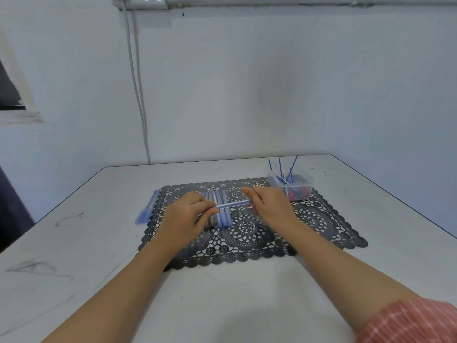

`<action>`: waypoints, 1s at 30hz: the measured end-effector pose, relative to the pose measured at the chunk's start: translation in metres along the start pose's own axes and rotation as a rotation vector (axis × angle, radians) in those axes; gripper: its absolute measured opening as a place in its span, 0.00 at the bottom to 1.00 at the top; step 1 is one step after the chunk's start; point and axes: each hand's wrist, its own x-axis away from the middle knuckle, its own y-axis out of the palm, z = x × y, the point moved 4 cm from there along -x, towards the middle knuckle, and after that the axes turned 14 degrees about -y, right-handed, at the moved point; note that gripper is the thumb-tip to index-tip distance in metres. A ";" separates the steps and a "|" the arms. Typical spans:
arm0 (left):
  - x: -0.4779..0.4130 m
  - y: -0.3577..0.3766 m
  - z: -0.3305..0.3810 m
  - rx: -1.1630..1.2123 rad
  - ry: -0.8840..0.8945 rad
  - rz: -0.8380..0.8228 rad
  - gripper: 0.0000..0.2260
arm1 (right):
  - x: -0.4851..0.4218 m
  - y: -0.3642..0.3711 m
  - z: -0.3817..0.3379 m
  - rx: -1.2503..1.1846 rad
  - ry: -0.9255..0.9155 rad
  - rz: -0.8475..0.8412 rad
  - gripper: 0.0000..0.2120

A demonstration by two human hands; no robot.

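Both hands hold one clear blue pen barrel (233, 204) level between them above the black lace mat (321, 226), the left hand (190, 214) pinching its left end and the right hand (268, 206) gripping its right end. Directly beneath the barrel and the left hand's fingers lies a row of blue pens (222, 214). More loose pens (146, 211) lie well off to the left of the left hand, and a clear plastic tub (291, 184) of refills stands just beyond the right hand.

A box (291, 186) sits on the mat's (321, 226) far right corner, pens (146, 210) off its left edge.
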 end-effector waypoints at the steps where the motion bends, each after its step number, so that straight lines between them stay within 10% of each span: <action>1: 0.000 0.000 0.000 -0.002 -0.002 0.003 0.16 | 0.000 0.000 0.001 -0.039 0.021 0.008 0.25; 7: -0.001 -0.004 -0.003 0.034 -0.092 0.047 0.17 | 0.002 0.000 -0.001 -0.207 -0.042 0.031 0.12; 30: 0.000 -0.005 -0.004 0.075 -0.039 0.051 0.22 | 0.001 -0.001 -0.007 -0.307 -0.087 0.094 0.20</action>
